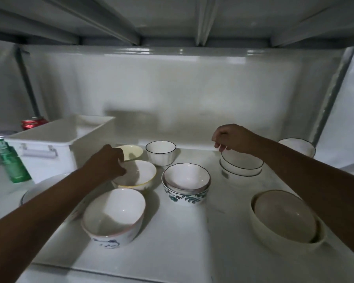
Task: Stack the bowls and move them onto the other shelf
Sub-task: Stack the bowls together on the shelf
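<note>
Several bowls stand on a white shelf (172, 231). My left hand (108, 162) grips the near rim of a yellow-rimmed white bowl (143, 174); a cream bowl (132, 152) lies just behind it. My right hand (233, 138) pinches the far rim of the top bowl in a short stack of black-rimmed bowls (241, 163). A fluted black-rimmed bowl (160, 152) stands at the back centre. A small stack with a green-leaf bowl (186, 184) at the bottom sits mid-shelf. A bowl with a blue drawing (112, 217) is nearest me. Cream nested bowls (284, 219) sit front right.
A white lidded box (49, 148) stands at the back left, with a green can (8, 158) and a red can (33, 122) beside it. A plate (41, 188) lies under my left forearm. Another white bowl (296, 147) sits back right. A shelf underside hangs close overhead.
</note>
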The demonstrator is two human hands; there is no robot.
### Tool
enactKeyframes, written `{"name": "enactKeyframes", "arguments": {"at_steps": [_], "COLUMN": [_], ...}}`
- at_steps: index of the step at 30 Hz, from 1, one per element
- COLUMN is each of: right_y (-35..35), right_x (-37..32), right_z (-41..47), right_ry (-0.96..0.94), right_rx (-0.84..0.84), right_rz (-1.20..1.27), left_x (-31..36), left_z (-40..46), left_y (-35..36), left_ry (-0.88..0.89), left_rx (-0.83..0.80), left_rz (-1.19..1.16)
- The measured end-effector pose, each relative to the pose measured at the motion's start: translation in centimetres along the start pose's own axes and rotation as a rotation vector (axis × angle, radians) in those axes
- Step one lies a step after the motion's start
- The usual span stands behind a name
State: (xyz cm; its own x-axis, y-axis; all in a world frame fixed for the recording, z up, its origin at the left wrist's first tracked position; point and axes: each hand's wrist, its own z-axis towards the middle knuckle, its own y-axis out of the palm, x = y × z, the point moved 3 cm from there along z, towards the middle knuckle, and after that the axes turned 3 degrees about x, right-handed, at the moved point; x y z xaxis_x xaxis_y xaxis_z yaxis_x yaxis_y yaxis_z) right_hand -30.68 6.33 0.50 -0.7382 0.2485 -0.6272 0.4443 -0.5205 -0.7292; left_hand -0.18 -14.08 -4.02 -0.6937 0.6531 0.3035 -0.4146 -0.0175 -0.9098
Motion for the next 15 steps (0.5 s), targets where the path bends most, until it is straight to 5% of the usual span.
{"name": "enactKeyframes", "arguments": {"at_steps": [9,15], "right_y": [4.8,11.0], "right_x": [-2.1,-4.6], "right_z": [1.7,4.2], "right_ry": [0.014,0.276], "right_rx": [-0.118,-0.245], "right_rz": [0.017,0.082], "left_x": [-0.9,-0.7], "left_z": [0.3,1.0], "left_y": [1.6,2.1], "left_ry": [-0.178,-0.139], "left_rx": [-0.196,-0.174], "left_rz": [-0.099,-0.080]}}
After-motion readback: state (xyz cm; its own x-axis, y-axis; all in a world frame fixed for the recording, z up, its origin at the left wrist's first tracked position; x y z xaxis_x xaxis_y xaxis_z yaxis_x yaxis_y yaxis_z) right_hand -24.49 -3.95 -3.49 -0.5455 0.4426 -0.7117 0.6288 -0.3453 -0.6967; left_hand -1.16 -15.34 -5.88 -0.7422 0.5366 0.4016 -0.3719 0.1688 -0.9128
